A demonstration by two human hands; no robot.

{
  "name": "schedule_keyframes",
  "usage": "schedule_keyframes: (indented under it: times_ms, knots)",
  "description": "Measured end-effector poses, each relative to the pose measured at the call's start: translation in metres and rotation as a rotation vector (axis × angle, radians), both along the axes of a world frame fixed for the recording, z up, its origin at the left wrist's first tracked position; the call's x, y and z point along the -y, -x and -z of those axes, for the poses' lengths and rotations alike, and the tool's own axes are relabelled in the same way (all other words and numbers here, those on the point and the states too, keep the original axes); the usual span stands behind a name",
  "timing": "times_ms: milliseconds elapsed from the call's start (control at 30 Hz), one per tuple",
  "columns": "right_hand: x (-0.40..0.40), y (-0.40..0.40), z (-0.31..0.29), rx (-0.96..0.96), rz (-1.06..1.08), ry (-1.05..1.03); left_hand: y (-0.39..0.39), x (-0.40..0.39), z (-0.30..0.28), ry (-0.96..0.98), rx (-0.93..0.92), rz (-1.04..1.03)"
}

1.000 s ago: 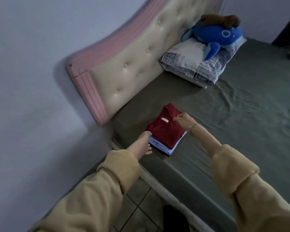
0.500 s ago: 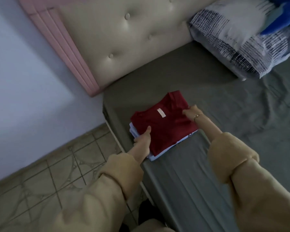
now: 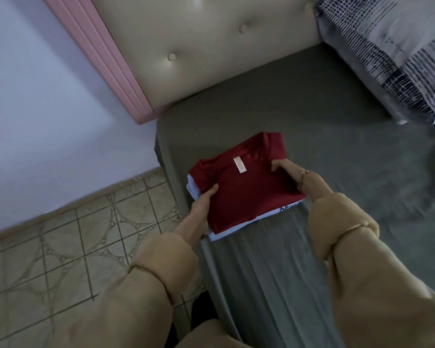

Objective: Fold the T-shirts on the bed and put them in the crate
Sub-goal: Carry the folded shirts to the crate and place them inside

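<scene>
Left hand (image 3: 206, 199) gripping the near-left edge of the folded T-shirt stack (image 3: 244, 189), thumb on top; right hand (image 3: 290, 173) clasping its far-right side. Red shirt uppermost, white ones beneath, at the bed (image 3: 312, 116) corner near the headboard (image 3: 211, 46).

a home bedroom: a bed (image 3: 312, 116) under a grey-green sheet, a cream button-tufted headboard (image 3: 211, 46) trimmed in pink at 12 o'clock, a patterned pillow (image 3: 392, 54) at 2 o'clock, and a patterned tiled floor (image 3: 73, 247) at 8 o'clock.
</scene>
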State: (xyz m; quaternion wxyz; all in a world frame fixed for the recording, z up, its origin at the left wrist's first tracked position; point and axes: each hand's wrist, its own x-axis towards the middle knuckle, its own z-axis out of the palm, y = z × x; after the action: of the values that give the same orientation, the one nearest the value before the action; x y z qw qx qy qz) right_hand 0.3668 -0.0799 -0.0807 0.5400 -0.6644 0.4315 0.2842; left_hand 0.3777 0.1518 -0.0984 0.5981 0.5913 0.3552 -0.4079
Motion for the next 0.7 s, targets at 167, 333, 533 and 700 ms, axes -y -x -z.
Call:
schedule_keyframes:
  times_ms: [167,333,533,700]
  knots:
    - [0.001,0.003,0.002,-0.011,0.004,-0.093,-0.001,-0.008,-0.011,0.054,-0.024,0.040]
    - [-0.013,0.012,-0.028,0.039,-0.010,-0.216,-0.003,-0.024,-0.030,0.054,0.050,0.000]
    - [-0.048,0.022,-0.062,0.139,0.079,-0.293,-0.009,-0.062,-0.075,0.130,0.164,-0.019]
    - [-0.104,0.002,-0.121,0.275,0.075,-0.324,-0.028,-0.122,-0.144,0.200,0.248,-0.015]
